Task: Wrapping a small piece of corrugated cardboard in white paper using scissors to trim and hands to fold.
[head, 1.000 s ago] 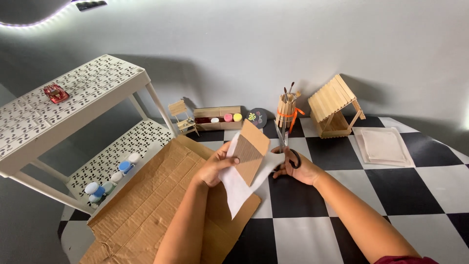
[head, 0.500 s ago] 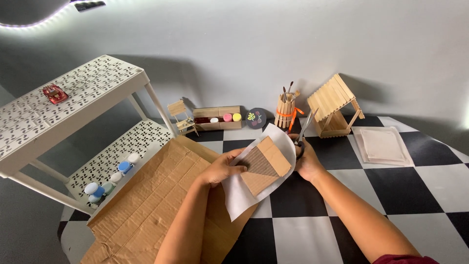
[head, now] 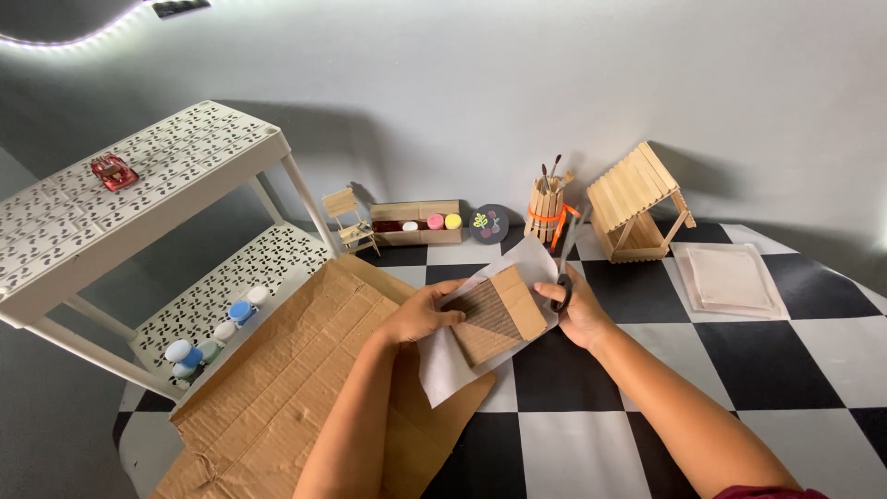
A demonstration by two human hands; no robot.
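My left hand (head: 420,316) grips a small piece of brown cardboard (head: 499,314) together with a white sheet of paper (head: 443,374) lying under it, holding both above the table. My right hand (head: 577,310) holds a pair of scissors (head: 565,263) with dark handles, blades pointing up along the right edge of the paper. The cardboard piece shows a corrugated, striped face and a smooth flap on its right side.
A large flat cardboard sheet (head: 286,388) lies on the checkered table (head: 647,434). A white perforated rack (head: 139,194) with a red toy car (head: 114,172) and small jars (head: 217,333) stands left. Behind are a stick house (head: 637,203), brush holder (head: 547,208), paint tray (head: 416,224), tiny chair (head: 349,217).
The cardboard and paper tilted from upright to flatter and shifted right. My right hand with the scissors moved up to the paper's right edge.
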